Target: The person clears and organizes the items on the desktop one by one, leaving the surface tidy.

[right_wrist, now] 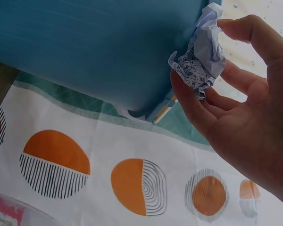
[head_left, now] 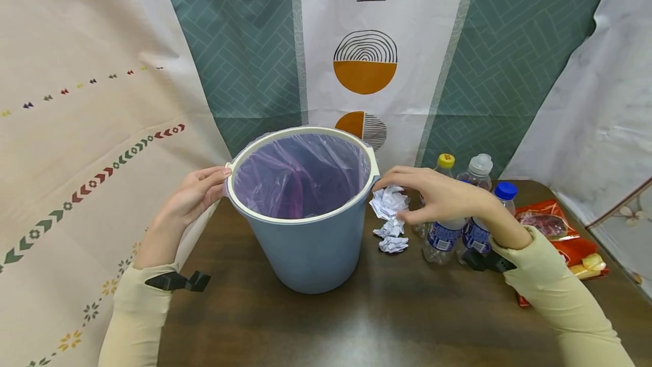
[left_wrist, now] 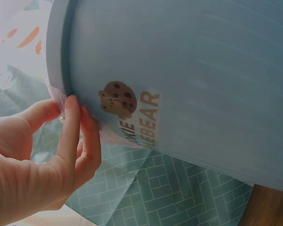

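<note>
Nearest us spreads the wooden table, and our two hands reach over it, well apart. Our left hand pinches the bin at the left of its rim, with a bit of the thin liner showing at the fingertips. Our right hand grips a piece of crumpled paper between thumb and fingers, just outside the bin's right side; whether the fingertips touch the wall, we cannot tell.

The bin stands nearer the table's left edge than its right. To do this step well, we should brace the rim firmly with the left hand, so neither bin nor liner slips, raise the paper above the rim, and loosen our fingers only over the middle of the mouth; scraping the rim could drag the liner loose or knock the paper aside.

Right of the bin lie loose paper balls, then the bottles stand toward the table's far right corner, with red packets along the right edge. Beyond the far edge hangs a patterned cloth.
</note>
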A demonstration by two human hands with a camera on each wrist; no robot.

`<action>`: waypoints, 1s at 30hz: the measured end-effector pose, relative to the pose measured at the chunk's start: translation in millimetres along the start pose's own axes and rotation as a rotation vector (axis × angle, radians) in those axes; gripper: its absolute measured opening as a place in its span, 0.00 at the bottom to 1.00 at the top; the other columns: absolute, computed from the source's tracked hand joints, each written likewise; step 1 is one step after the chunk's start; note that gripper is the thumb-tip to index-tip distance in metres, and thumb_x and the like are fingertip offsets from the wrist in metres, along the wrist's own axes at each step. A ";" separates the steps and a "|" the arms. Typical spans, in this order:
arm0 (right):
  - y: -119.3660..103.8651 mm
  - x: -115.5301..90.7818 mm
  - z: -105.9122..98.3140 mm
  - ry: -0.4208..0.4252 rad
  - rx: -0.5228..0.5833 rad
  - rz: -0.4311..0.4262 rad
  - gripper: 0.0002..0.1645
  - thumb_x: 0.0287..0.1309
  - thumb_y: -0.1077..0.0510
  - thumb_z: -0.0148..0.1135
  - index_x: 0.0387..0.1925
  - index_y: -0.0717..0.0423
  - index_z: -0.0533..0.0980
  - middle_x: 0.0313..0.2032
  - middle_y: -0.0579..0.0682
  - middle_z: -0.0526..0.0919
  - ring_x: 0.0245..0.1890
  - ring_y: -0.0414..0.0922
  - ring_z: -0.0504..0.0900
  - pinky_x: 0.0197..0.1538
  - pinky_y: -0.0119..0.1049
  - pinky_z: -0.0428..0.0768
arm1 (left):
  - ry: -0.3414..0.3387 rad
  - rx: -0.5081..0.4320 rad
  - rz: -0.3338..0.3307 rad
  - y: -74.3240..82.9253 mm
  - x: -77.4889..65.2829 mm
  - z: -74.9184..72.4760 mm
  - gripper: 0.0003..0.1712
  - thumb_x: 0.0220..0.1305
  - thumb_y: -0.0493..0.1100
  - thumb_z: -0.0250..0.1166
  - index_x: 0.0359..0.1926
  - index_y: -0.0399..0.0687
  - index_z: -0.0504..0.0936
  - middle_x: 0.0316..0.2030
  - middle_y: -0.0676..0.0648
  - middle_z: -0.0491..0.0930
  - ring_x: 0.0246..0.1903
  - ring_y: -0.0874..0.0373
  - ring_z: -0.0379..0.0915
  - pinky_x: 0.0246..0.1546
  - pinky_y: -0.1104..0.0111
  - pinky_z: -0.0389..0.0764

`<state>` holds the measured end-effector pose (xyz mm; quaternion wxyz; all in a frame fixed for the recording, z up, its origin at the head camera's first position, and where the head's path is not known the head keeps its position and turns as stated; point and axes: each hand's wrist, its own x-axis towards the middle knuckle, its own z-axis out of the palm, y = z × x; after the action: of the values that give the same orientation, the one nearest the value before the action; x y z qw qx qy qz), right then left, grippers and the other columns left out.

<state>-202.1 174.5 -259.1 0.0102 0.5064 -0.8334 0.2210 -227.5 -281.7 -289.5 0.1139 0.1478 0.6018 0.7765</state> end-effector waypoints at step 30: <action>-10.3 3.7 -20.2 0.133 -0.067 -0.020 0.29 0.53 0.57 0.63 0.58 0.45 0.67 0.54 0.41 0.73 0.40 0.31 0.70 0.32 0.26 0.78 | -0.008 0.008 0.014 -1.4 -0.8 -0.3 0.13 0.68 0.32 0.47 0.40 0.40 0.80 0.35 0.49 0.80 0.33 0.63 0.80 0.37 0.76 0.83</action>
<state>-199.4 175.0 -236.4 0.0848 0.4982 -0.8328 0.2258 -226.9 -281.9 -291.0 0.1104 0.1554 0.6033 0.7744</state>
